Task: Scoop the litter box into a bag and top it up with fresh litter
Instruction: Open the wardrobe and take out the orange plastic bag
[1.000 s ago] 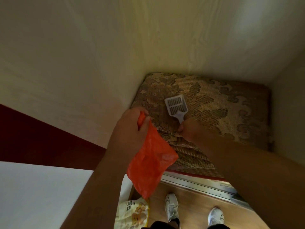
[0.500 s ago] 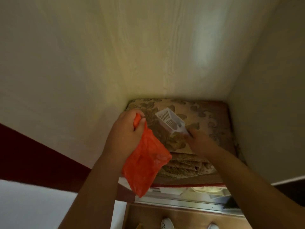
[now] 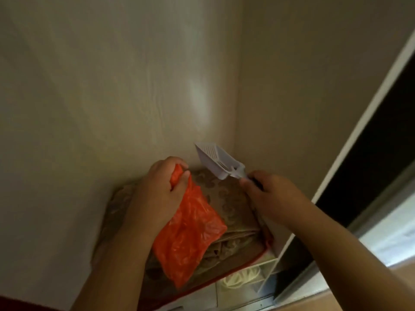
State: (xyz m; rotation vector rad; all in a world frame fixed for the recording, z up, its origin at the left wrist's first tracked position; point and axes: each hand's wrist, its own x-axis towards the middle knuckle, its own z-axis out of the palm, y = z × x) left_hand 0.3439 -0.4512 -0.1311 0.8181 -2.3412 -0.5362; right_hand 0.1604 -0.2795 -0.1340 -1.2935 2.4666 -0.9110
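Observation:
My left hand (image 3: 160,189) grips the bunched top of an orange plastic bag (image 3: 189,236), which hangs down limp over folded patterned fabric. My right hand (image 3: 269,194) holds the handle of a white slotted litter scoop (image 3: 216,161), lifted clear of the fabric and tilted with its pan pointing up and left toward the wall. The scoop's pan looks empty. No litter box is in view.
A stack of folded brown floral fabric (image 3: 231,212) fills a shelf inside a pale wardrobe, with walls (image 3: 112,97) close on the left, back and right. A white sliding door frame (image 3: 350,142) runs along the right. Below the shelf sits a clear drawer (image 3: 244,279).
My right hand has lifted the scoop off the fabric and raised it toward the back wall. The view has tilted up and shifted left; the floor, shoes and litter sack have dropped out of sight.

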